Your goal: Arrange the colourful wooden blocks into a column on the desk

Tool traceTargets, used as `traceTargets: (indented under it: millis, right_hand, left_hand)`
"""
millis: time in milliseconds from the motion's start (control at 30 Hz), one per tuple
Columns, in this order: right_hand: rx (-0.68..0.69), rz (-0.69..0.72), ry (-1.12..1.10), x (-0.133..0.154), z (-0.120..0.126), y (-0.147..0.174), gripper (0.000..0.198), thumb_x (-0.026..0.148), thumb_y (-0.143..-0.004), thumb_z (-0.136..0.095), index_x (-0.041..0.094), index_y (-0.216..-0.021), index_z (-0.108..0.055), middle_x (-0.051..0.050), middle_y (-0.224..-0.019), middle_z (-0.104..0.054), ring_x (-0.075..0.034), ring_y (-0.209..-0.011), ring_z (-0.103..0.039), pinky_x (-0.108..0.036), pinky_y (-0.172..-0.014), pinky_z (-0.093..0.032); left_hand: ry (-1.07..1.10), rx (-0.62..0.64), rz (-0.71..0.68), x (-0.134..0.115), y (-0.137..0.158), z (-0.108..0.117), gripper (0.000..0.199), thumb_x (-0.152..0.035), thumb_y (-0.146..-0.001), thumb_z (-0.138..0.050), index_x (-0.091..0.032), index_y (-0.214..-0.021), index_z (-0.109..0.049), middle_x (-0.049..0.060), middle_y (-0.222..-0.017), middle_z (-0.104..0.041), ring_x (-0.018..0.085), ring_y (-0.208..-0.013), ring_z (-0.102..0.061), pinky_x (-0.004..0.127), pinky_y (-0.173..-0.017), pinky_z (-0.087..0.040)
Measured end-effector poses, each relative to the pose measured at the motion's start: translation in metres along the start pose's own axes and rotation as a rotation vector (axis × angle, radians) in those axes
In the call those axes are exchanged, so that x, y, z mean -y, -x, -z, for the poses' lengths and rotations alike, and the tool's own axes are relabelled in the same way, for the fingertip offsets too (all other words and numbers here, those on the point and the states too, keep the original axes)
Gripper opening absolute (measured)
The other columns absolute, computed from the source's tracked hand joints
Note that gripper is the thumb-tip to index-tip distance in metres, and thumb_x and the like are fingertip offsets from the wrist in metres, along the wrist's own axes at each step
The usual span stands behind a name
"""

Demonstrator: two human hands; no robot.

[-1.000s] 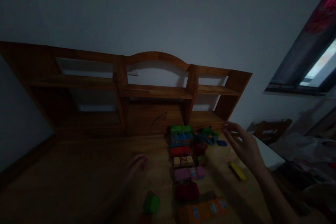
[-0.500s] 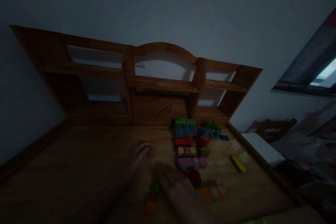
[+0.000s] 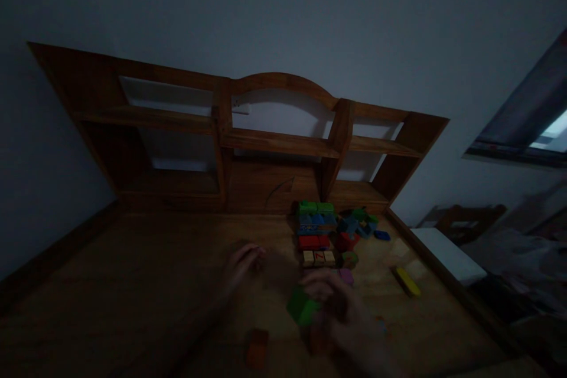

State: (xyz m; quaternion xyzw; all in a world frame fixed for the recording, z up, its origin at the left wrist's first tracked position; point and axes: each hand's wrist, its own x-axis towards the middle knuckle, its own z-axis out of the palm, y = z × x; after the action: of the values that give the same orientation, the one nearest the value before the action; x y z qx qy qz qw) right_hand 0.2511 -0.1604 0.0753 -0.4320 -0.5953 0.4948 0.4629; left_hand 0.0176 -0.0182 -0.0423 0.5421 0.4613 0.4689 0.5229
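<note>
My right hand [image 3: 343,307] grips a green block [image 3: 303,306] between thumb and fingers, a little above the wooden desk. Part of the block row behind it is covered by this hand. My left hand [image 3: 245,261] rests near the desk's middle, fingers loosely curled and slightly apart, with no object visible in them. An orange block [image 3: 257,348] lies alone nearer to me. Beyond my right hand stand rows of coloured blocks: a pink block [image 3: 346,276], wooden number blocks [image 3: 319,258], red blocks [image 3: 313,242], blue blocks [image 3: 317,224] and green blocks [image 3: 316,207].
A wooden shelf unit [image 3: 279,142] runs along the back of the desk [image 3: 110,283]. At the right lie a yellow block [image 3: 407,282], a blue piece [image 3: 381,235] and a loose pile of blue and green blocks [image 3: 358,221]. The room is dim.
My right hand has taken hold of the green block and carried it right, off its place near the orange block. My left hand has barely moved.
</note>
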Motion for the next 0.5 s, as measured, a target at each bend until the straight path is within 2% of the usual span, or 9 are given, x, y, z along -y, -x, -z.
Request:
traceTargets:
  millis: [100,200,300,400,500]
  right_hand:
    - [-0.174,-0.021,-0.119,0.003,0.057,0.005,0.033,0.047,-0.084,-0.070,0.023,-0.107,-0.069,-0.006,-0.093,-0.074,-0.017,-0.069,-0.067,-0.027,-0.063,-0.055]
    - [-0.444,0.014,-0.069,0.009,0.136,-0.006,0.032,0.046,-0.084,-0.074,0.022,-0.106,-0.073,-0.009,-0.104,-0.074,-0.021,-0.090,-0.069,-0.030,-0.081,-0.056]
    - [-0.632,0.056,-0.003,0.016,0.217,-0.030,0.037,0.048,-0.077,-0.080,0.023,-0.103,-0.075,-0.007,-0.105,-0.075,-0.022,-0.094,-0.070,-0.029,-0.084,-0.055]
    - [-0.613,-0.024,0.226,0.014,0.275,-0.054,0.037,0.044,-0.073,-0.082,0.019,-0.099,-0.076,-0.011,-0.104,-0.076,-0.024,-0.092,-0.070,-0.032,-0.082,-0.055]
    - [-0.606,-0.049,0.358,0.000,0.303,-0.076,0.028,0.036,-0.067,-0.082,0.017,-0.086,-0.076,-0.013,-0.090,-0.076,-0.027,-0.084,-0.070,-0.036,-0.078,-0.056]
  left_hand:
    - [-0.003,0.003,-0.001,-0.004,0.002,0.000,0.037,-0.056,-0.082,-0.063,-0.019,-0.084,-0.072,0.007,-0.084,-0.071,0.021,-0.074,-0.063,0.031,-0.069,-0.048]
    - [-0.005,0.003,0.006,-0.011,0.004,0.000,0.039,-0.058,-0.080,-0.064,-0.019,-0.082,-0.072,0.007,-0.082,-0.071,0.022,-0.073,-0.062,0.033,-0.069,-0.049]
    - [-0.003,0.010,0.017,-0.017,0.004,-0.001,0.041,-0.059,-0.076,-0.066,-0.019,-0.081,-0.072,0.007,-0.078,-0.070,0.022,-0.070,-0.062,0.033,-0.066,-0.049]
    - [0.007,0.005,0.021,-0.020,0.004,-0.001,0.041,-0.059,-0.073,-0.068,-0.019,-0.080,-0.072,0.008,-0.081,-0.071,0.023,-0.071,-0.063,0.034,-0.067,-0.050]
    - [0.020,-0.023,0.038,-0.015,0.002,-0.001,0.042,-0.060,-0.072,-0.069,-0.019,-0.081,-0.072,0.008,-0.083,-0.072,0.023,-0.074,-0.064,0.034,-0.070,-0.051]
